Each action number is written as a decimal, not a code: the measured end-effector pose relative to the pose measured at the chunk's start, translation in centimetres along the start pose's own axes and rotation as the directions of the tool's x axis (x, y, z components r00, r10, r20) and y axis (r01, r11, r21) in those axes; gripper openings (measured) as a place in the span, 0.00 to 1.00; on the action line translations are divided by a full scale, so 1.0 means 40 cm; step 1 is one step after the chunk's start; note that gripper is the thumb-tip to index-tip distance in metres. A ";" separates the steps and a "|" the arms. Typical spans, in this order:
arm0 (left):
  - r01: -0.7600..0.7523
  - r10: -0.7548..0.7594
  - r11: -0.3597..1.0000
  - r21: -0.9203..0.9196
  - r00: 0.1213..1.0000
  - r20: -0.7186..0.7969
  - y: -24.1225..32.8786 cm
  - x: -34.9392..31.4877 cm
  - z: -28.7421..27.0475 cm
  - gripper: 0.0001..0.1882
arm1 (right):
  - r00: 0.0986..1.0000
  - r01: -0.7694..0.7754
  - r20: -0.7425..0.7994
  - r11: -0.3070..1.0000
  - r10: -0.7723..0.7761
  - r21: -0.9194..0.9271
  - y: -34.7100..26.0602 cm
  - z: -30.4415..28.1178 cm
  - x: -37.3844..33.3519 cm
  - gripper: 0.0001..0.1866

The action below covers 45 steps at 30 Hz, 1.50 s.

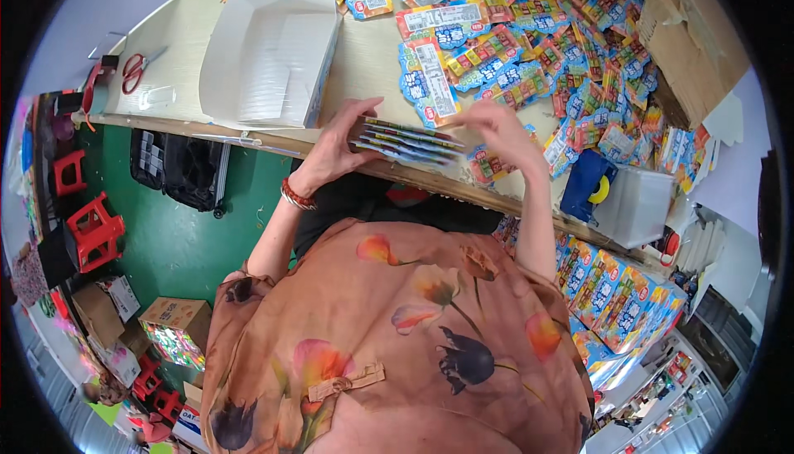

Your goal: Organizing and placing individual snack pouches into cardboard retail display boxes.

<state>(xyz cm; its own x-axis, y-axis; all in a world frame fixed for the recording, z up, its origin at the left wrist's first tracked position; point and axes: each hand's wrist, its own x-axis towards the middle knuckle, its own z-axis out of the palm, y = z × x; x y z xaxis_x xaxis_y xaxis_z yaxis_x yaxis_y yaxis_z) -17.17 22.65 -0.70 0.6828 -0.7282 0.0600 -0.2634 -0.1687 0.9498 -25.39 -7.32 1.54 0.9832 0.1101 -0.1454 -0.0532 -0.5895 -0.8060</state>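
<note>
Pinching packet stack (409, 140) at its left end, mid-frame over table (364, 49) edge: left hand (331, 144), fingers (357, 107) closed on it. Right hand (501, 133) blurred by right end, can't tell if fingers hold anything. Stack looks light, slick, bendy; best squeezed by edges.

They wear a brown floral top (389, 297) and red bracelet (296, 197).

Left hand (337, 136): one, gripping, thumb and fingers curved rightward. Right hand (504, 136): one, blurred, fingers bent leftward. Forearms (538, 214): two, bare, extended forward, well apart.
</note>
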 end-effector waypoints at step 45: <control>-0.116 0.112 0.992 0.056 0.991 0.075 -0.012 0.043 0.020 0.60 | 0.937 -0.248 0.015 0.634 0.349 0.733 -0.054 0.097 -0.060 0.17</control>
<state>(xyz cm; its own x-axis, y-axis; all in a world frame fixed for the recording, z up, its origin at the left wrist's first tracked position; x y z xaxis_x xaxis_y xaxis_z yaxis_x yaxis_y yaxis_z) -16.43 20.95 -1.28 0.5958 -0.7903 0.1428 -0.3787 -0.1196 0.9178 -28.30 -3.21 1.42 0.9002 -0.0902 -0.4261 -0.4052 0.1852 -0.8953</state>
